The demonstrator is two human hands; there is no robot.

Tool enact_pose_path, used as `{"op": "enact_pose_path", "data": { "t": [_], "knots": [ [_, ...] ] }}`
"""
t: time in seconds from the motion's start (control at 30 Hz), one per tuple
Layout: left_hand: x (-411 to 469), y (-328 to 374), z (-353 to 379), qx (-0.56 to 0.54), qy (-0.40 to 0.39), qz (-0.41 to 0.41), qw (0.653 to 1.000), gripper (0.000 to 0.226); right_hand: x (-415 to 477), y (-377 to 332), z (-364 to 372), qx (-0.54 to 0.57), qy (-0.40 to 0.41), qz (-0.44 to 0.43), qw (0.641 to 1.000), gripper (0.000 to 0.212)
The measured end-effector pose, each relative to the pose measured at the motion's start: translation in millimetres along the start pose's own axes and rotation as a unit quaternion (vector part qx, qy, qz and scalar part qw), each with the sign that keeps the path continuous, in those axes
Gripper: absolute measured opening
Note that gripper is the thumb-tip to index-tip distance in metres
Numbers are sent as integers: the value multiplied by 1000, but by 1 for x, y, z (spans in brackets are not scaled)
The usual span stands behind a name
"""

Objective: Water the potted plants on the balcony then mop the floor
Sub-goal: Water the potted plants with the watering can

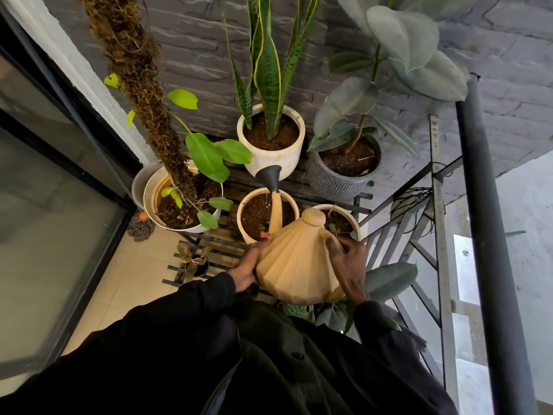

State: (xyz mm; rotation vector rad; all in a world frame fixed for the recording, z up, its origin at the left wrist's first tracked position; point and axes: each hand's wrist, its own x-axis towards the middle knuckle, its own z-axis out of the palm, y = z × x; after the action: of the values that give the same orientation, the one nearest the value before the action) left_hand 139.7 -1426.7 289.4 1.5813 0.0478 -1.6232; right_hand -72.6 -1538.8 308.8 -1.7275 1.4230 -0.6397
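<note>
A beige ribbed watering can (294, 265) is tilted forward, its black rose (270, 175) over a small white pot (243, 211) of dark soil, with thin streams of water falling in. My left hand (250, 263) supports the can's left side and underside. My right hand (348, 260) grips the can's handle on the right. Around it stand a white pot with a snake plant (269, 70), a grey ribbed pot (335, 181) with a rubber plant, a white pot (149, 202) with a moss pole and green leaves, and another white pot (356, 223) partly behind the can.
The pots stand on a black slatted metal rack (209, 244). A tiny red-leaved plant (194, 260) sits low on it. A mop head (140, 224) lies by the glass door (45, 205) at left. A black railing (493, 235) runs down the right. Beige floor tiles (128, 283) show below left.
</note>
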Motion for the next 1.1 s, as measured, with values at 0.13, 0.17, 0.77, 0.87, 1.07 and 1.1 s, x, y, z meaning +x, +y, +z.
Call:
{"op": "enact_pose_path", "data": {
  "t": [0.13,0.17,0.77,0.87,1.07,1.1],
  "knots": [
    [-6,-1,-5,-4,-1,19,1000,38,-6,-6,3,9,1,-18,1000,37],
    [-7,-3,-7,-7,-2,26,1000,36,-7,-8,4,8,2,-26,1000,39],
    [-34,6,-63,8,-73,47,996,47,-99,-31,44,74,107,-77,988,8],
    [-42,6,-79,10,-66,52,996,55,-124,-31,57,73,132,-86,985,19],
    [-57,-25,-129,20,-60,32,997,69,-172,-40,76,71,113,-17,991,42],
    [-60,-33,-136,21,-56,22,998,72,-182,-44,81,68,112,-2,991,42]
  ]
}}
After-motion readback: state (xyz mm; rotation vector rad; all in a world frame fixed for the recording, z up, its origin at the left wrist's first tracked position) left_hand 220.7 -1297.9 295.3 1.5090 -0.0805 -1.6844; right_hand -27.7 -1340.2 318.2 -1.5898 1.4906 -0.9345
